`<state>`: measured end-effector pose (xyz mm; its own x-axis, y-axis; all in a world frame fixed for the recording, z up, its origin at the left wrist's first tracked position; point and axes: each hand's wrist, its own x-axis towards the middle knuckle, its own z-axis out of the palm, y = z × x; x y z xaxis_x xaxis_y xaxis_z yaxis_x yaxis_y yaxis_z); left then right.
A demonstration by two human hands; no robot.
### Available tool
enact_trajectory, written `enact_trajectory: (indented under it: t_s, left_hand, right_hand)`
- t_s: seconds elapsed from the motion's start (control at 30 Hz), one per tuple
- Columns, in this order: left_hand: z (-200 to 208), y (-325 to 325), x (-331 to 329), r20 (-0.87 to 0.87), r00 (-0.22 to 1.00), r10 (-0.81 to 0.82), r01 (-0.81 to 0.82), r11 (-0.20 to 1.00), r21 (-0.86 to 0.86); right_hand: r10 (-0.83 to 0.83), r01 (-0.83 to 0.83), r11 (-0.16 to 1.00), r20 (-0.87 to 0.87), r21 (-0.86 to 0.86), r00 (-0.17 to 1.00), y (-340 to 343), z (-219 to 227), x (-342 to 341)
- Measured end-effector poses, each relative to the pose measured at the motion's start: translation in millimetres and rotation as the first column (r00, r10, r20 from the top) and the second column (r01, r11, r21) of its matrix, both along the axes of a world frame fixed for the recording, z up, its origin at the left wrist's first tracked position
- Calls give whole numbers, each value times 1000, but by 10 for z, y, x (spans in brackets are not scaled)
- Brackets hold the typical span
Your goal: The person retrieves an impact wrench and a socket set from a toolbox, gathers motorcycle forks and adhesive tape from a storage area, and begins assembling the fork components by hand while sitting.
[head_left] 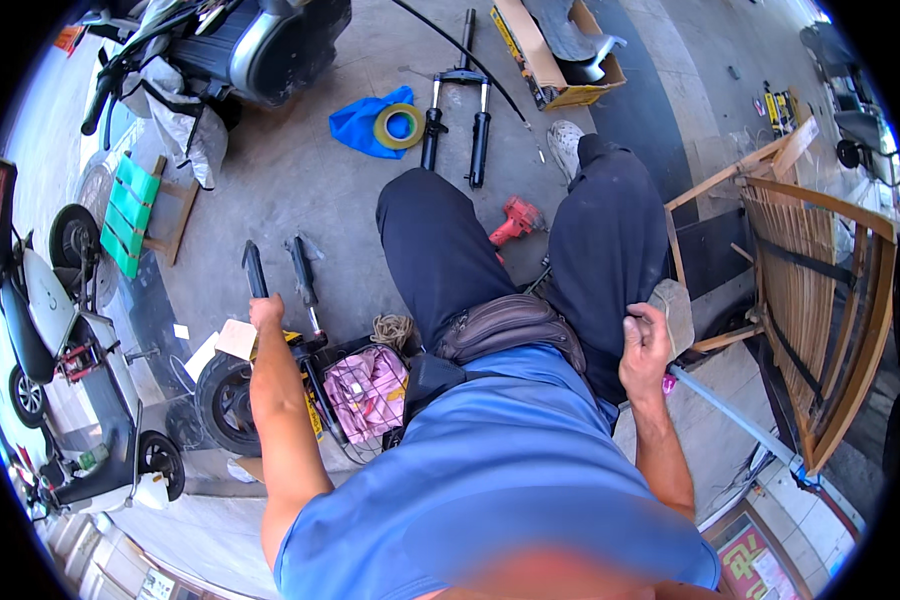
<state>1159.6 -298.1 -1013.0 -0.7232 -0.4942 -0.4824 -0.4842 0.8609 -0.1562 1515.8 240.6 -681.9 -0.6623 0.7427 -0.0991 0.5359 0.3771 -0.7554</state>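
Note:
At the left, my left hand (267, 311) is closed around the lower end of a slim black tube-shaped part (254, 268). Just right of it lies a black shock absorber (302, 272) with a bright metal rod. My right hand (646, 350) is beside my right thigh with its fingers curled. It lies against the edge of a grey-beige block-like piece (674, 315); whether it holds anything is hidden. On the floor ahead lies a motorcycle front fork (460, 76) with two black legs. A red power tool (517, 220) sits between my knees.
A blue cloth (360, 125) carries a tape roll (399, 126). An open cardboard box (532, 55) stands ahead. To the right are a wooden slatted chair (805, 260) and a blue-grey pole (735, 410). A black tyre (228, 403), pink bag (366, 392) and motorbikes (100, 420) occupy the left.

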Motion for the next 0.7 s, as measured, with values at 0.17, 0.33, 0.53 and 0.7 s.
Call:
enact_trajectory:
  t_s: [0.17, 0.33, 0.53, 0.7]
  left_hand:
    - [-515, -387, -46, 65, 984, 164, -172, 972, 162]
    - [-820, -838, 236, 12, 983, 181, -178, 952, 247]
    - [71, 306, 169, -170, 981, 97, -37, 944, 328]
    - [824, 1364, 5, -305, 936, 176, 23, 833, 553]
  right_hand:
    - [-65, 68, 992, -25, 110, 998, 537, 397, -359]
    - [4, 0, 994, -34, 114, 999, 1919, 321, -1535]
    - [380, -542, 660, 391, 521, 838, 3141, -954, -2826]
    - [440, -730, 498, 589, 467, 678, 3460, -1893, -3561]
